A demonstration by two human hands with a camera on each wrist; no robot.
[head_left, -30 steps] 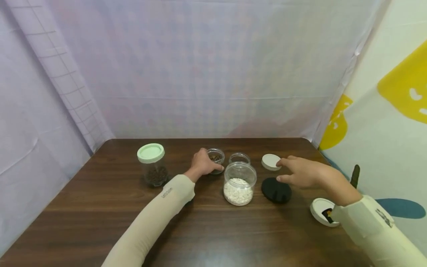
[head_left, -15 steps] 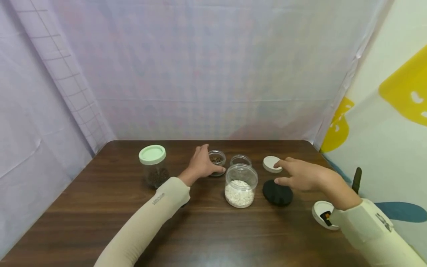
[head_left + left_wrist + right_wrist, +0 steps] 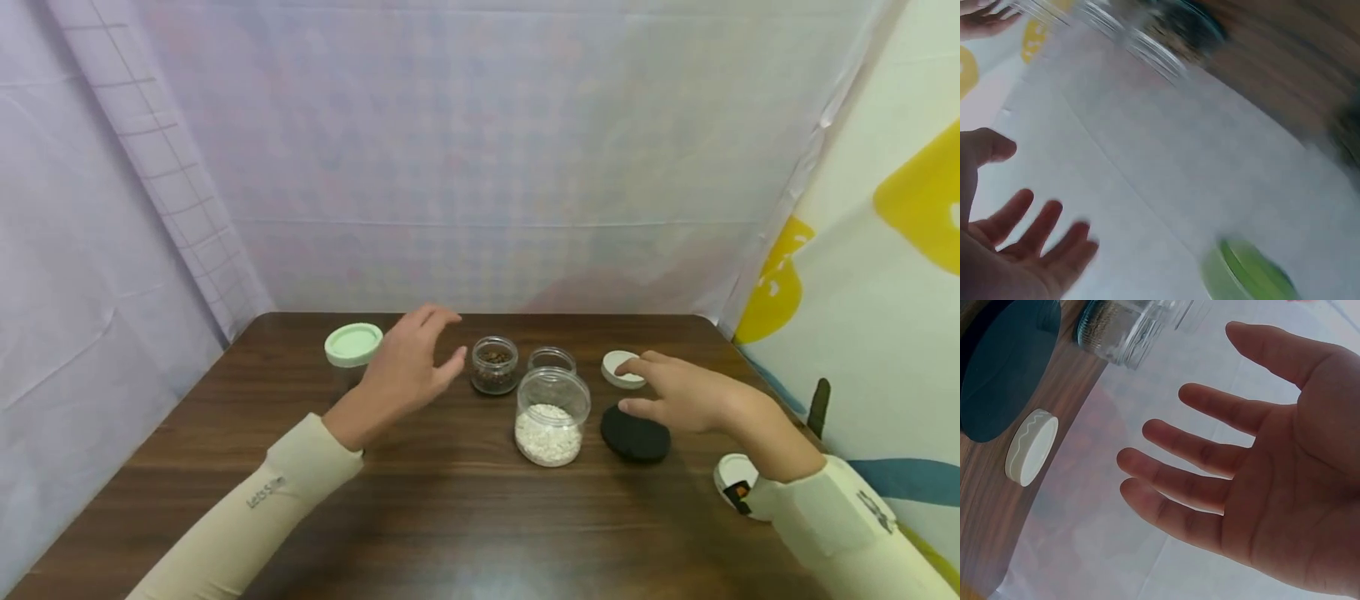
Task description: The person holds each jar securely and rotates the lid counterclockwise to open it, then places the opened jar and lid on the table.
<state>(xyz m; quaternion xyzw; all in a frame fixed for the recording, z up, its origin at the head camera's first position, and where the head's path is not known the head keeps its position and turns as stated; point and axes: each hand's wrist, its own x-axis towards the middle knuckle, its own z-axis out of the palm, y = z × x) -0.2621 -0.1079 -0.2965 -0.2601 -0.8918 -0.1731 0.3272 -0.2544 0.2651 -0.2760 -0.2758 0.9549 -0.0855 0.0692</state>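
Observation:
My left hand (image 3: 405, 362) is in the air between the green-lidded jar (image 3: 354, 346) and a small glass jar of brown bits (image 3: 494, 367), fingers spread, holding nothing. It covers much of the green-lidded jar's body. In the left wrist view the green lid (image 3: 1244, 272) is blurred. Over on the right, my right hand (image 3: 686, 392) hovers with fingers extended above the black lid (image 3: 636, 435) and beside the white lid (image 3: 622, 370). The right wrist view shows its palm bare, with the white lid (image 3: 1032, 448) apart from the fingers.
A larger clear jar with white flakes (image 3: 549, 433) stands mid-table, in front of another clear jar (image 3: 552, 358). A white lid with a black and orange thing in it (image 3: 731, 475) lies partly behind the right sleeve. White cloth (image 3: 480, 158) hangs behind the table.
My left hand has left the small jar of brown bits and moved left towards the green-lidded jar. The right hand stays almost where it was.

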